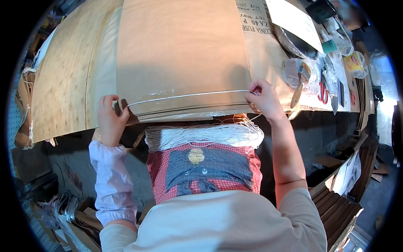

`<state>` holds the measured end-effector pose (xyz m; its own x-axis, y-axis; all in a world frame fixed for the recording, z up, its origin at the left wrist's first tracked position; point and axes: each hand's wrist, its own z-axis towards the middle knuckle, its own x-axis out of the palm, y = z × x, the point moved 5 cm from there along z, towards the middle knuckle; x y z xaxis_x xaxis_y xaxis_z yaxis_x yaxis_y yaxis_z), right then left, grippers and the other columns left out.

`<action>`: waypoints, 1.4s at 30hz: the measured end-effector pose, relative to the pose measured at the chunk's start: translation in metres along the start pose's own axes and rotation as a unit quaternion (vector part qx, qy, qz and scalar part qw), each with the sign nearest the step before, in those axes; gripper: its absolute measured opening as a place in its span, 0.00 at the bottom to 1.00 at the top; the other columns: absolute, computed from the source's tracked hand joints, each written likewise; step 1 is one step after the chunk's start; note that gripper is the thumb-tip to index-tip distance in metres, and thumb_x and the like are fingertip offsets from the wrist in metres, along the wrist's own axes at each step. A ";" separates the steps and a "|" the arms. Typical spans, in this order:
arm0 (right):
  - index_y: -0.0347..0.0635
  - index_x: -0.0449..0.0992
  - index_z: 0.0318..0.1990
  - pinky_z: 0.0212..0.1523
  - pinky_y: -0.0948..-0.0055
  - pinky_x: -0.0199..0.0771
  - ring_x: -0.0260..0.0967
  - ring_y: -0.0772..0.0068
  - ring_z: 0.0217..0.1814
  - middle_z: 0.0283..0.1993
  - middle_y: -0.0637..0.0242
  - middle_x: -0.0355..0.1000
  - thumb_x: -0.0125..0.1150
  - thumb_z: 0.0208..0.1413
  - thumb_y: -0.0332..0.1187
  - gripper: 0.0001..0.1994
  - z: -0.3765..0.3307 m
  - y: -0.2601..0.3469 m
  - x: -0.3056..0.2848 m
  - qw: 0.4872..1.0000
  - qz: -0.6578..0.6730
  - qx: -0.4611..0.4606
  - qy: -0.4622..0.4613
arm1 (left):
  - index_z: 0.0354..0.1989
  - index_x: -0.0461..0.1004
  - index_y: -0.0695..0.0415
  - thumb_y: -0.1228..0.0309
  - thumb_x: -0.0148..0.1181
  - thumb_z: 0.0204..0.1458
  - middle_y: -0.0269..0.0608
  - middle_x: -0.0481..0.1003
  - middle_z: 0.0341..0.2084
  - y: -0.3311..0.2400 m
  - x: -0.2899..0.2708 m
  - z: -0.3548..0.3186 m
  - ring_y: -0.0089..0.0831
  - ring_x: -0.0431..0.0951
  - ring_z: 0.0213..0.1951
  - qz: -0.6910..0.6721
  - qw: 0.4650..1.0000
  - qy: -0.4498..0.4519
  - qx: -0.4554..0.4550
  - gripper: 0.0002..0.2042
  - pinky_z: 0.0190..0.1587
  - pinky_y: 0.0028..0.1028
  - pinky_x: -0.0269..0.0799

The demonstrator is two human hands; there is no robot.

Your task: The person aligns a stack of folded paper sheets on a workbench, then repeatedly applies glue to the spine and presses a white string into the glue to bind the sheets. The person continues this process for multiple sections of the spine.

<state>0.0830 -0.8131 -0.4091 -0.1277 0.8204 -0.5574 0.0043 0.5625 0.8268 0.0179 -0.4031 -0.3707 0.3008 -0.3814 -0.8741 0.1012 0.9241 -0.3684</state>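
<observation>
Right hand [263, 99] pinches one end of a white string [189, 95], fingers closed on it at the near right corner of the brown paper stack [180, 54]. Left hand [110, 115] grips the other end at the near left corner, thumb and fingers clenched around it. Between them the string runs taut across the top sheet, just inside the near edge, sagging nowhere.

To do this well, I'd say both hands want even tension and the line kept parallel to the stack's edge, so the sheets stay squared and the string doesn't bite into one corner. A slack left end would let it slide off the front.

Count time: two hands, one stretched string, one stack of brown sheets on the plywood surface [63, 80]. Below the edge, one thick bundle of white strings [201, 135] lies across the person's lap, on one red checked apron [205, 168] with a blue pocket patch. Further right on the surface: one pair of red-handled scissors [322, 92], a clear plastic bag [300, 71] and one teal roll of tape [330, 46]. Smaller bits beyond are too cluttered to count.
</observation>
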 end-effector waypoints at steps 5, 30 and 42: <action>0.38 0.63 0.22 0.24 0.78 0.60 0.60 0.82 0.25 0.20 0.72 0.59 0.64 0.39 0.24 0.12 -0.003 0.003 0.004 0.967 0.200 0.118 0.101 | 0.31 0.71 0.56 0.80 0.59 0.38 0.41 0.70 0.32 -0.036 -0.001 -0.017 0.40 0.71 0.37 0.161 0.968 -0.037 0.189 0.10 0.36 0.32 0.67; 0.39 0.71 0.46 0.38 0.68 0.73 0.71 0.60 0.40 0.40 0.58 0.69 0.61 0.51 0.27 0.13 0.004 0.053 0.049 0.920 -0.279 -0.172 -0.214 | 0.38 0.68 0.60 0.73 0.56 0.51 0.49 0.69 0.31 -0.022 0.023 0.009 0.50 0.73 0.30 0.074 0.990 0.018 -0.115 0.08 0.31 0.43 0.68; 0.26 0.52 0.63 0.67 0.55 0.49 0.47 0.42 0.70 0.68 0.41 0.49 0.65 0.49 0.40 0.40 -0.025 0.030 0.037 0.947 -0.242 -0.111 -0.179 | 0.63 0.47 0.74 0.57 0.58 0.53 0.67 0.48 0.64 -0.025 0.044 -0.018 0.57 0.45 0.67 0.026 0.996 0.084 -0.019 0.39 0.67 0.44 0.42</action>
<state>0.0538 -0.7685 -0.4032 0.2834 0.4760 -0.8325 -0.1826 0.8790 0.4405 0.0112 -0.4439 -0.4057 0.1413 -0.3347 -0.9317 0.0530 0.9423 -0.3305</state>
